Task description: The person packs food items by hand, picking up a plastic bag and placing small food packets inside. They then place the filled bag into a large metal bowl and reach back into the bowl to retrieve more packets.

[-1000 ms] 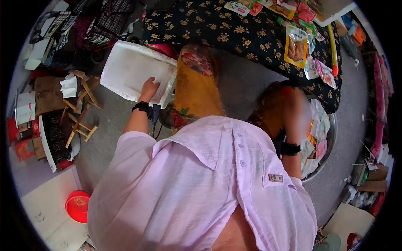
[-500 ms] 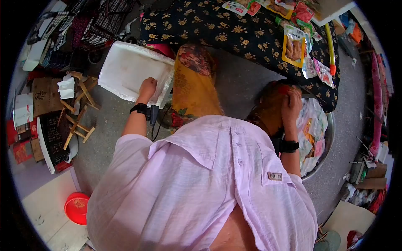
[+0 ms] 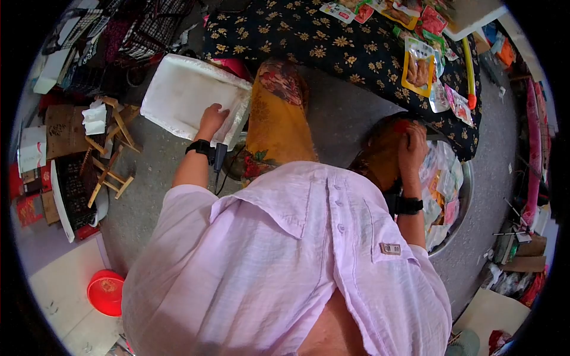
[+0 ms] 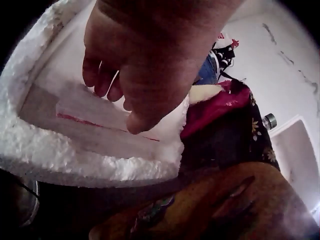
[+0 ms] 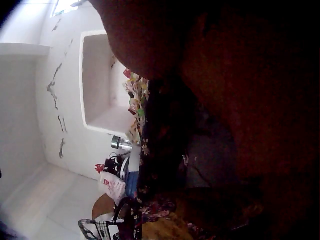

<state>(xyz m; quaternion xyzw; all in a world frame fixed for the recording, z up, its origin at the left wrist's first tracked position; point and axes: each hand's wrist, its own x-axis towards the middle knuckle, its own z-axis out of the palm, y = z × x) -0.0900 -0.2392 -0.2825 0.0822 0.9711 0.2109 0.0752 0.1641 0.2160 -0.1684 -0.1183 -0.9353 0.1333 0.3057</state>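
At the left of the head view, my left hand (image 3: 212,121) hangs over the near right part of a white foam box (image 3: 172,89), fingers loosely bent. In the left wrist view this hand (image 4: 140,65) is above a pale strip with a red line (image 4: 80,120) inside the box (image 4: 90,162); whether the fingertips touch it I cannot tell. My right hand (image 3: 412,148) rests on the right knee of the patterned trousers, fingers relaxed, holding nothing visible. The right wrist view is too dark to show its fingers.
A dark flowered cloth (image 3: 285,35) bears food packets (image 3: 418,68) and a yellow tube (image 3: 469,71). Beside the right leg is a metal basin (image 3: 469,196) with plastic packets. Wooden stools (image 3: 110,172) and a red bowl (image 3: 107,293) lie left.
My left hand's fingers were drawn in half a second ago and are more extended now, over the same part of the box. My right hand, blurred earlier, has come to rest on the knee.
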